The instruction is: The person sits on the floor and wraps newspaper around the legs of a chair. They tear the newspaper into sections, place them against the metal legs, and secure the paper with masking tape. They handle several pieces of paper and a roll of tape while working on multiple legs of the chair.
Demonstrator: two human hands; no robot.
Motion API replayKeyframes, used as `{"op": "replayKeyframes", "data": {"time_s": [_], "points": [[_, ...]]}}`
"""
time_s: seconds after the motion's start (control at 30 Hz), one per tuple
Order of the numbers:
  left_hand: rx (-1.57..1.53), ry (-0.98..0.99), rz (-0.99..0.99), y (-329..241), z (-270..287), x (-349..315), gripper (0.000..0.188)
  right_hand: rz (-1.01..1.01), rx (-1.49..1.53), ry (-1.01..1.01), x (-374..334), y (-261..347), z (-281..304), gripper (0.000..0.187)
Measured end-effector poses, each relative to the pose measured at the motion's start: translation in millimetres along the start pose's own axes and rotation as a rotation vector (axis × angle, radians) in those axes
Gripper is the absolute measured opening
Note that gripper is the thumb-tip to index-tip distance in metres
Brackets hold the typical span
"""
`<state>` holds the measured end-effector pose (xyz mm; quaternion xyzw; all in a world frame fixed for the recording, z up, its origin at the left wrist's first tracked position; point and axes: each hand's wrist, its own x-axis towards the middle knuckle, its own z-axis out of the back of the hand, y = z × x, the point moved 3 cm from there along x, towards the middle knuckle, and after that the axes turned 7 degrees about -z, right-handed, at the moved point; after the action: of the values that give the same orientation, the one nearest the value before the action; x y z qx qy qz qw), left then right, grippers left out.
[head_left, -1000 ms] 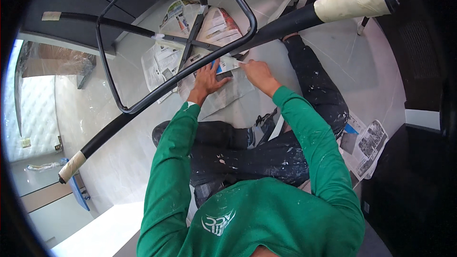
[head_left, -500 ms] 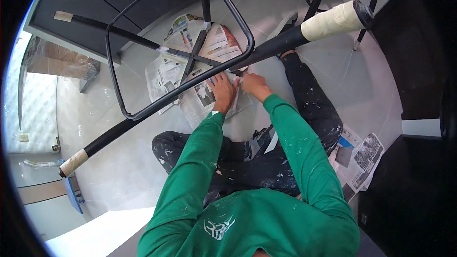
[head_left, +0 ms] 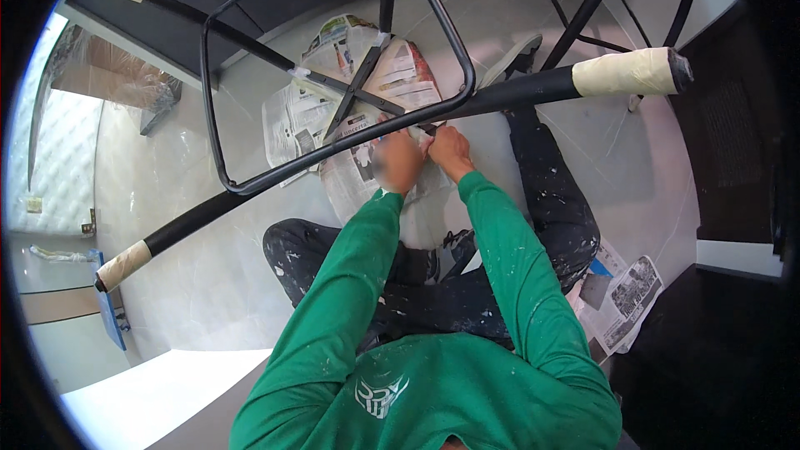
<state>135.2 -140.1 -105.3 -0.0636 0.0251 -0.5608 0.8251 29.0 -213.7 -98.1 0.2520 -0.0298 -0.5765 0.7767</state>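
Observation:
An upturned black stool (head_left: 196, 223) stands in front of me, its leg ends wrapped in cream tape. A bent metal ring (head_left: 208, 108) joins the legs. Below its flat metal cross (head_left: 354, 93), newspaper sheets (head_left: 337, 183) are spread. My left hand (head_left: 398, 162) rests over the newspaper beneath the nearest bar; its fingers are blurred and partly behind the bar. Close beside it, my right hand (head_left: 451, 152) is closed around something dark by the end of the cross. Only a small part of that thing shows, so its kind is unclear.
More newspaper (head_left: 625, 296) lies on the tiled floor right of my legs (head_left: 554, 200). Another black stool (head_left: 583, 21) stands at the far right. Plastic-wrapped furniture (head_left: 117, 75) is at the left, near a dark panel (head_left: 158, 17). The stool's thick legs cross above my hands.
The stool appears shifted and slightly turned as my view moves. My left hand, whose fingers were stretched over the newspaper, is now blurred and nearer my right. My right hand remains closed.

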Motion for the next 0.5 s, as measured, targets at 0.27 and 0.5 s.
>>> {"op": "replayKeyframes", "data": {"time_s": [0.27,0.5], "points": [[0.031,0.034,0.026,7,-1,-1,0.096,0.237,0.049,-0.044,-19,9,-2,0.012],[0.088,0.001,0.03,7,-3,2,0.096,0.231,0.036,-0.134,-18,12,-7,0.013]]}}
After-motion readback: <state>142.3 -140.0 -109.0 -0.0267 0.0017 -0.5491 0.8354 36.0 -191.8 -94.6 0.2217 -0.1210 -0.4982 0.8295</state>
